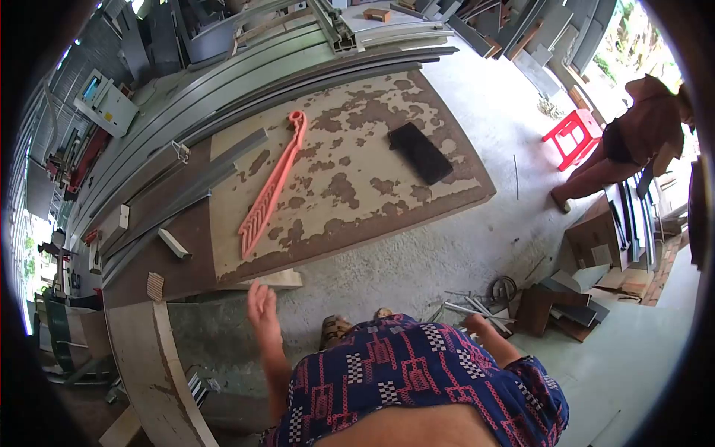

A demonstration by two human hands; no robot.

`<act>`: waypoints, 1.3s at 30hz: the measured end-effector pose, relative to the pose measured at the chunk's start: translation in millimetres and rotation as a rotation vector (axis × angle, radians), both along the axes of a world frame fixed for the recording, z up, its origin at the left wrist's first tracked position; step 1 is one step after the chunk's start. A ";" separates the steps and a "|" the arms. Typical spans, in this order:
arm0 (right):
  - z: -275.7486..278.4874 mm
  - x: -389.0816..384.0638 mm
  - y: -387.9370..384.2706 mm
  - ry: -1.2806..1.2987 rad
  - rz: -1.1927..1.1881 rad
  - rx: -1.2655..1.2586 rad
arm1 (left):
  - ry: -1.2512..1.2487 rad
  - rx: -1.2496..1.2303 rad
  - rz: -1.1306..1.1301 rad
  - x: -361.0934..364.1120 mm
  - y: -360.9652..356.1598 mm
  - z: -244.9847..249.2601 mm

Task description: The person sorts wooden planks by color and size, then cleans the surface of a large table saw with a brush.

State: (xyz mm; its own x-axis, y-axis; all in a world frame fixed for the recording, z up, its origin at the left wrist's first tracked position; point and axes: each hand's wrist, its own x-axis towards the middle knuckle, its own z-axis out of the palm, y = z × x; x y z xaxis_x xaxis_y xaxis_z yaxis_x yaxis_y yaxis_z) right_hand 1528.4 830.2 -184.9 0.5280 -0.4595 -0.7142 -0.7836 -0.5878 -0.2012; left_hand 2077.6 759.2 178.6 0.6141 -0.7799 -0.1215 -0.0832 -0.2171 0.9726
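Note:
My left hand [262, 304] hangs just off the near edge of the worn brown table [350, 212], fingers stretched upward and nothing in them. My right hand [479, 325] is low beside my body on the other side, its fingers mostly hidden from this angle. Lying on the peeling tabletop is a long coral-pink plastic piece [277, 182], with a curled loop at its far end and a slotted, wider near end. To its right rests a black rectangular slab [421, 153]. Grey metal profiles [223, 158] lie along the left part of the table.
Long metal bars [268, 56] run behind the table. On the floor at right are metal offcuts [477, 309], dark boards [558, 302] and a cardboard box [596, 238]. A person [640, 134] stands near a red plastic stool [575, 138]. A white machine [106, 103] stands far left.

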 end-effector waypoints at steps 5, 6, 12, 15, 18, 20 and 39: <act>22.7 52.8 -75.0 -0.429 -1.091 0.190 | -0.676 -0.055 -0.235 -28.6 -48.1 32.9; 30.0 56.0 -92.3 -0.413 -1.126 0.187 | -0.695 -0.083 -0.262 -35.0 -57.5 38.4; 44.3 6.7 -171.3 -0.439 -0.590 -0.132 | -0.799 -0.213 -0.386 -52.8 -122.7 41.8; 6.3 -53.2 -172.9 -0.299 -0.449 -0.211 | -0.809 -0.230 -0.421 -64.9 -162.6 42.4; 26.2 -71.3 -192.7 -0.046 -0.215 -0.102 | -0.764 -0.228 -0.450 -81.0 -197.3 50.7; 33.7 -81.3 -198.1 -0.096 -0.289 -0.098 | -0.784 -0.263 -0.495 -96.3 -218.5 50.7; 63.5 -189.4 -360.2 -0.453 -0.733 0.194 | -1.054 0.281 -0.184 -193.5 -277.6 5.0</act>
State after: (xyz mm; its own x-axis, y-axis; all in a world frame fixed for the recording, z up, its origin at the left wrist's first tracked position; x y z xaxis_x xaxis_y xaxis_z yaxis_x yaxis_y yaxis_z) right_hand 1339.1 470.0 -121.4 0.3991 -0.6858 -0.6086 -0.7708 0.1085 -0.6277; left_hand 1884.1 481.5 183.6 0.3919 -0.8964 0.2071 -0.8946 -0.3187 0.3132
